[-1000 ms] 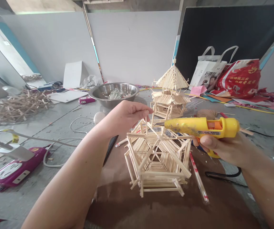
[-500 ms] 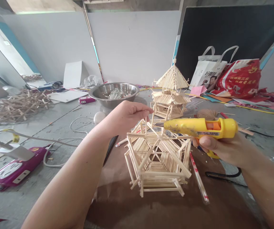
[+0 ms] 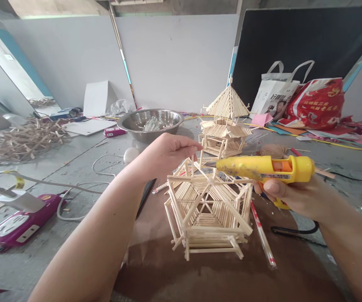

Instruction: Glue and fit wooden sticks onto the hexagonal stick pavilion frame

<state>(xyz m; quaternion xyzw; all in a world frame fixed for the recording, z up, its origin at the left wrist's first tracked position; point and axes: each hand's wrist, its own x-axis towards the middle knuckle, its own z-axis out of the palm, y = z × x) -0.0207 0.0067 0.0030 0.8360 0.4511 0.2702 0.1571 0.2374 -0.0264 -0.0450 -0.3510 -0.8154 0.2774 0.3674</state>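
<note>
Yellow glue gun [image 3: 263,167] at the wooden stick frame [image 3: 208,209], both our hands on the job.

The grip of our left hand [image 3: 168,153] pinches a thin upright stick [image 3: 194,162] at the far rim of the six-sided frame, which sits on a brown mat [image 3: 156,260] on the bench [image 3: 74,167] right before us. The grip of our right hand [image 3: 294,195] is wrapped round the gun's handle, nozzle just beside that stick. The gun's blue-and-white label strip [image 3: 277,176] is too small for us to read. Behind stand a finished stick pagoda [image 3: 226,121], a steel bowl [image 3: 151,121], a white bag [image 3: 272,94] with dark characters and a red bag [image 3: 316,105] with yellow ones, none legible.
</note>
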